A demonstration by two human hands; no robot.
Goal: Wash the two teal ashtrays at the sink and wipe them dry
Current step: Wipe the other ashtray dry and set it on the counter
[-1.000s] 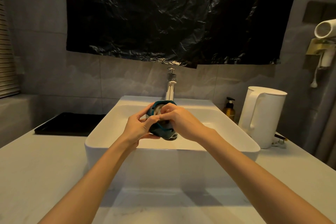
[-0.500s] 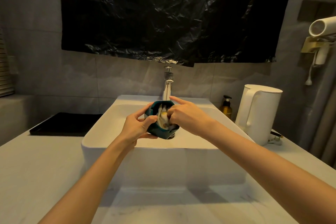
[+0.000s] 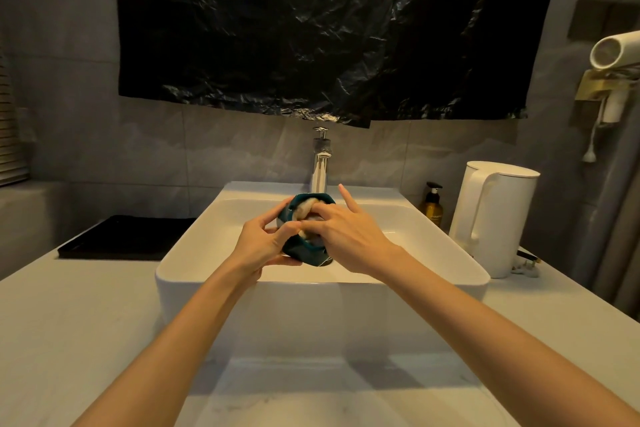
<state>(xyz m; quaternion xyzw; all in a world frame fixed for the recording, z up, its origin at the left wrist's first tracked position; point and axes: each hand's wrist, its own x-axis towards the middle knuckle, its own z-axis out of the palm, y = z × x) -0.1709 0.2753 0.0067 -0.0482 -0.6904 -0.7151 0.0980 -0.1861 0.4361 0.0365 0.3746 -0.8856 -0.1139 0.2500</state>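
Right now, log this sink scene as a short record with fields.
left hand: holds the teal ashtray, tilted, over the sink
right hand: presses a pale cloth into the ashtray, index finger lifted
faucet: behind the hands; water flow unclear
counter right: white kettle, pump bottle
counter left: black tray

The sink (image 3: 311, 305) sits mid-frame on the table (image 3: 69, 322), tap (image 3: 320, 166) behind it. A tray (image 3: 128, 236) lies left; a kettle (image 3: 502, 218) stands right.
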